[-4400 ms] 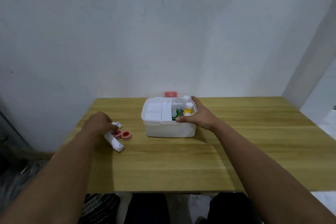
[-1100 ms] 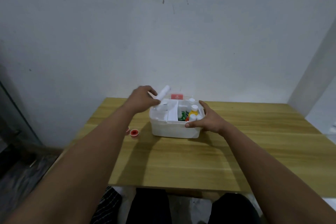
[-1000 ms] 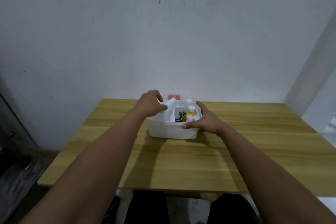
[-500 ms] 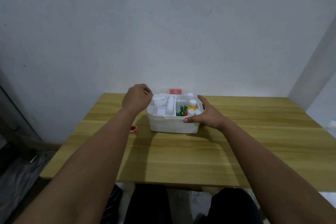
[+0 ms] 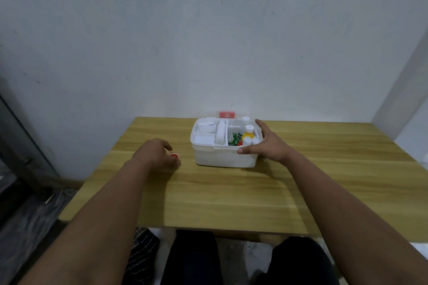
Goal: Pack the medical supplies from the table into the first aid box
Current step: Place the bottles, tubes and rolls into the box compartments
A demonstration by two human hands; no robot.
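Left hand: I see it curled over the red cap, grip unclear
Right hand: fingers straight, steadying the first aid box

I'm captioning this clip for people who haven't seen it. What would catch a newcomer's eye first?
The open white first aid box at the far middle of the wooden table, with a yellow bottle in its right compartment. The right hand holds the box's right end, while the left hand reaches a small red-topped item left of it.

Wooden table against stained white wall; striped cloth on floor below.
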